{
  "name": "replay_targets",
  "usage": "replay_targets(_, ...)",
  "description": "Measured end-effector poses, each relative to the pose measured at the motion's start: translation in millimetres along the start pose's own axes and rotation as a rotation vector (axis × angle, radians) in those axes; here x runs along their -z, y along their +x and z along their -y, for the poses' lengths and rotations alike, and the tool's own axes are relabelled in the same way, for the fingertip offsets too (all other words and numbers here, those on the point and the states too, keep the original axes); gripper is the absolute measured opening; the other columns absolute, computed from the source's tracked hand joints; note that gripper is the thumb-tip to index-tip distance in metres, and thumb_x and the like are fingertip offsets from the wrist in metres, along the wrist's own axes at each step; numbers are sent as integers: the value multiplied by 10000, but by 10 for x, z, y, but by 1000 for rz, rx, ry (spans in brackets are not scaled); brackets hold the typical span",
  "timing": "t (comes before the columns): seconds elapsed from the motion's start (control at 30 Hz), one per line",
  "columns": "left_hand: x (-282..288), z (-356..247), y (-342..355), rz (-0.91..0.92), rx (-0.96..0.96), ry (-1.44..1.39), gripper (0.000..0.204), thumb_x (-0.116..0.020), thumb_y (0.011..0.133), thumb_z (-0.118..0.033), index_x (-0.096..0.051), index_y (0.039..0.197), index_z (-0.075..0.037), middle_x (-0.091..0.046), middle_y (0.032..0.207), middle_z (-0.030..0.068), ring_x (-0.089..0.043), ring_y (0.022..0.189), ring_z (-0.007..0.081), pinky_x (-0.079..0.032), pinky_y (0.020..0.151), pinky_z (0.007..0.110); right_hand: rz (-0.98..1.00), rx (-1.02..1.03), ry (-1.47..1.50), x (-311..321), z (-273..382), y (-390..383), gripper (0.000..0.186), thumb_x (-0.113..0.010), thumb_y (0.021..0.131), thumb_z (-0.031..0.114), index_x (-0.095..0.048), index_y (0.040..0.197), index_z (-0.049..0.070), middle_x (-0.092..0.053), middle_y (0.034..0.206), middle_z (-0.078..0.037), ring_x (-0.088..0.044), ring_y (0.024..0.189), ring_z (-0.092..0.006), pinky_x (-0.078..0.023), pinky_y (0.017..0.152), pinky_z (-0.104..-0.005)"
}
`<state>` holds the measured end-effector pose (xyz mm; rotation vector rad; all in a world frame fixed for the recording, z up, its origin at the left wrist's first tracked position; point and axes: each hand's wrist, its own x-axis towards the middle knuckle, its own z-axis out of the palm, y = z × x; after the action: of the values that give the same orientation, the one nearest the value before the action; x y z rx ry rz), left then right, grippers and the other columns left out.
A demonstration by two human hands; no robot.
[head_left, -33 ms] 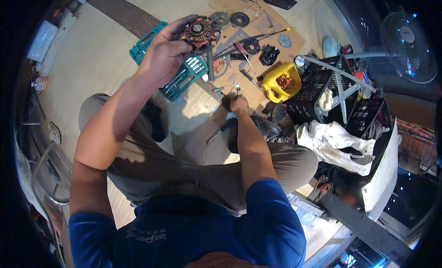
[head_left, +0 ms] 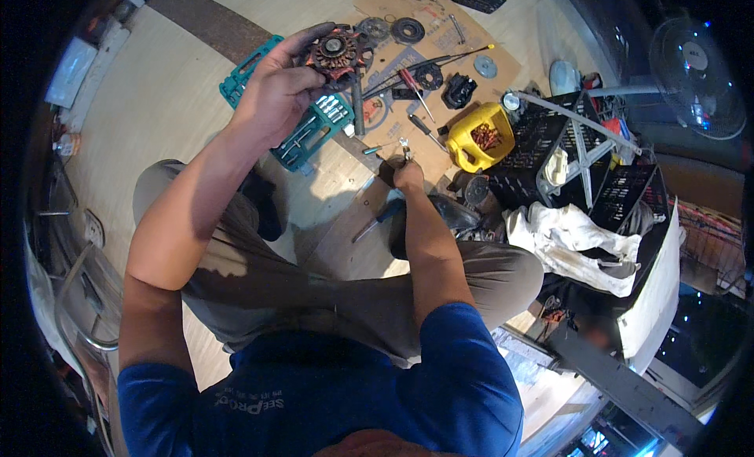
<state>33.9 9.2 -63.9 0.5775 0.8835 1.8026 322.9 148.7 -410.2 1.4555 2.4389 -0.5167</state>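
My left hand [head_left: 279, 84] is raised over the far middle of the floor. Its fingers and thumb close round a round, copper-wound motor part [head_left: 334, 51] with a metal hub and dark, toothed edges. Lower and to the right, my right hand [head_left: 408, 176] is closed round a metal hand tool [head_left: 405, 147], whose shiny end sticks out; the fist hides the rest, so its kind is unclear. Beneath my left hand lies an opened teal socket set case [head_left: 312, 148]. A small screwdriver [head_left: 372, 150] with a teal handle lies just left of the metal tool.
A cardboard sheet [head_left: 503, 64] carries a red-handled screwdriver [head_left: 408, 81], black discs and other parts. Right of my right hand stands a cut yellow jug [head_left: 462, 154] holding copper-coloured pieces. Beyond are black crates [head_left: 542, 139], a white cloth [head_left: 561, 241] and a fan [head_left: 695, 64].
The motor part in my left hand has shifted slightly left and tilted a little. My right hand stays where it was.
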Motion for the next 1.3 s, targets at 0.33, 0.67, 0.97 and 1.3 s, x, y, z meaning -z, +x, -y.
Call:
replay_targets(0.33,48,7,-16,-13,17,-10,576,-415,771,154,-427,1336,46,-577,1230,182,-617,1077,248,-499,980,371,9,-386,83,260,155,-13,353,-558,851,180,-584,1152,-2,-573,1194,-201,-569,1099,-316,-481,929,-370)
replay_targets(0.67,-80,13,29,-61,15,-85,605,-431,737,171,-421,1331,52,-556,1257,204,-598,1117,279,-486,1005,403,35,-272,-233,-6,88,-57,370,-509,894,179,-509,1212,-10,-506,1224,-203,-500,1124,-354,-394,981,-403)
replay_targets(0.97,-43,-26,-7,-116,24,-53,669,-451,708,193,-424,1355,25,-551,1273,162,-621,1062,236,-519,937,344,-19,-408,73,103,318,-179,557,-664,797,290,-471,1172,-75,-511,1183,-267,-548,1115,-384,-478,933,-410)
replay_targets(1.3,-156,-107,5,-15,-35,-154,647,-465,722,172,-426,1349,17,-577,1209,153,-644,991,205,-539,752,271,13,-76,1957,1449,761,-70,320,-482,851,92,-447,1163,34,-577,986,-138,-609,885,-295,-561,732,-467)
